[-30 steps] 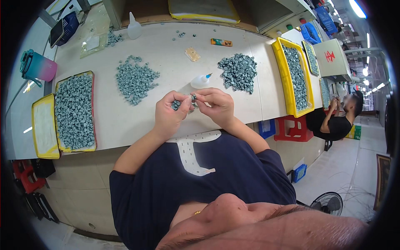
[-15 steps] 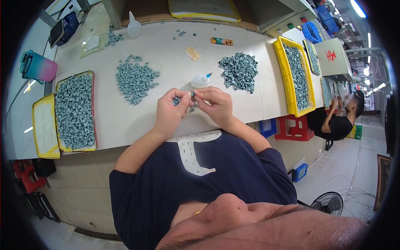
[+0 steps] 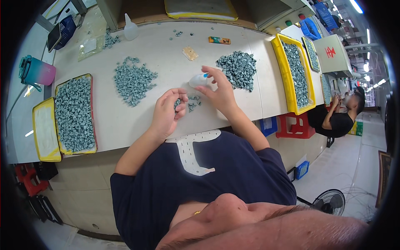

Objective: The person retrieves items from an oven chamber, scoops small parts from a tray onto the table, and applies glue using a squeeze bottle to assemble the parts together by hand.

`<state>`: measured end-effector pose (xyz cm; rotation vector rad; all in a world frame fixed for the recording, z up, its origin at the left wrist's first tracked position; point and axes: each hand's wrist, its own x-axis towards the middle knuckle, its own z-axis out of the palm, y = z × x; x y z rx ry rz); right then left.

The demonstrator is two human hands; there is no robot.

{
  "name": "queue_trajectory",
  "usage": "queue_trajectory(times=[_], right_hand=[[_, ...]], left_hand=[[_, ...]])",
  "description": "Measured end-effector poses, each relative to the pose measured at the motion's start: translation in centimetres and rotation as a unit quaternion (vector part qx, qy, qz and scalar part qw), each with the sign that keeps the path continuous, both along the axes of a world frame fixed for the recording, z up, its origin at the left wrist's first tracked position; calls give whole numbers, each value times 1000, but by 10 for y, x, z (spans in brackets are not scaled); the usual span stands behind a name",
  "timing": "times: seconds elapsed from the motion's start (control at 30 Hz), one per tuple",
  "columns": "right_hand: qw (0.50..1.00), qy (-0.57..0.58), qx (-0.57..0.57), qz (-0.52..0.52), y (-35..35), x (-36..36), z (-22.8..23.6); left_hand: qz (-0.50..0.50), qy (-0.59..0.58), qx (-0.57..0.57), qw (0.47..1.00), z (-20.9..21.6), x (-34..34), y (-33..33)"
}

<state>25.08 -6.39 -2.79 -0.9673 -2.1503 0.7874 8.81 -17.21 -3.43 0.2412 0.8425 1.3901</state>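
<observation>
My left hand (image 3: 168, 109) is curled closed around several small grey-green stone-like pieces (image 3: 176, 104), partly hidden by the fingers. My right hand (image 3: 218, 89) spreads its thumb and fingers on either side of a white squeeze bottle (image 3: 196, 81) with a blue tip. The thumb is at the bottle's near side; I cannot tell whether it presses on it. Between my hands a few loose pieces (image 3: 193, 103) lie on the white table. A paler heap of pieces (image 3: 134, 81) spreads to the left, a darker heap (image 3: 237, 70) to the right.
Trays full of pieces stand left (image 3: 94, 112) and right (image 3: 311, 89). Along the back are another squeeze bottle (image 3: 131, 31), an orange-green tube (image 3: 219, 40) and a beige patch (image 3: 190, 53). A cup (image 3: 43, 71) stands far left. A co-worker (image 3: 337, 121) sits at right.
My right hand has left the left hand's fingertips and moved right and away from me to the squeeze bottle. The pinch between my two hands has opened, and my left hand has curled.
</observation>
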Motion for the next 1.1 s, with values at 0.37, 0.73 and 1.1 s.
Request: queue_trajectory(times=[0.37, 0.73, 1.1], right_hand=[[986, 112, -122, 34, -1, 6, -11], [990, 47, -113, 69, 1, 22, -12], [997, 54, -46, 38, -4, 21, 9]], left_hand=[[-75, -109, 31, 991, -10, -5, -1], [-50, -144, 13, 988, -8, -2, 3], [-34, -173, 30, 984, -19, -4, 2]])
